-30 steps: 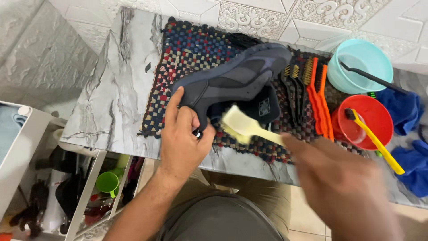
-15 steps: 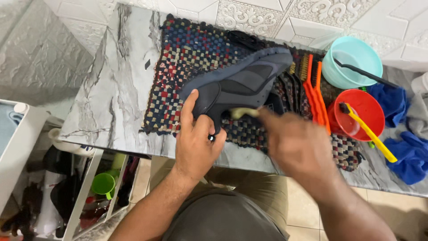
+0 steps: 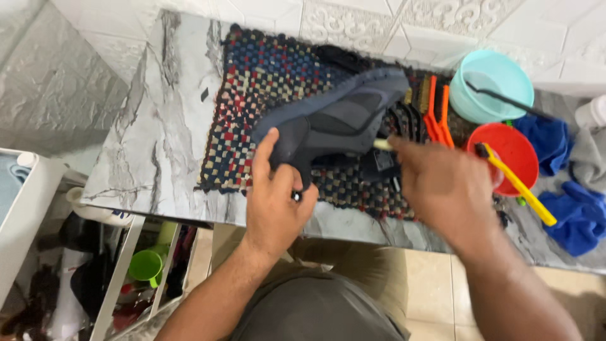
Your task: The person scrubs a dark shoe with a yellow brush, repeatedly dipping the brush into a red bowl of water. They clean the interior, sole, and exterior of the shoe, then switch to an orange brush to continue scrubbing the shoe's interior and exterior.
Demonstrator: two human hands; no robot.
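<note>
A dark navy shoe (image 3: 334, 120) is held tilted above the middle of a woven checked mat (image 3: 259, 82), its heel end low and near, its toe end raised toward the far right. The left hand (image 3: 278, 196) has its grip clamped on the heel end, thumb up along the left side and fingers curled under. The right hand (image 3: 442, 183) is just right of the shoe, blurred, its grip closed around a pale brush (image 3: 382, 144), of which only a short cream-coloured piece shows, touching the shoe's right side.

The mat, in red, blue and cream squares, lies on a grey and white marble tabletop (image 3: 158, 145). At the mat's far right edge lie orange-handled brushes (image 3: 435, 117) side by side, with darker brushes just left of them.

Right of the mat stands a red bowl (image 3: 514, 148) with a yellow-handled brush (image 3: 521, 186) resting across its rim, handle pointing near and right. Farther back stands a pale turquoise bowl (image 3: 492, 85) with a thin black-handled tool (image 3: 511, 101) lying across it. Blue cloths (image 3: 577, 215) lie bunched at the right edge of the tabletop, beside a grey cloth (image 3: 590, 158).

Patterned white tiles (image 3: 353, 19) line the wall behind. Below the tabletop's near left edge, a green cup (image 3: 146, 265) sits on a low white rack.
</note>
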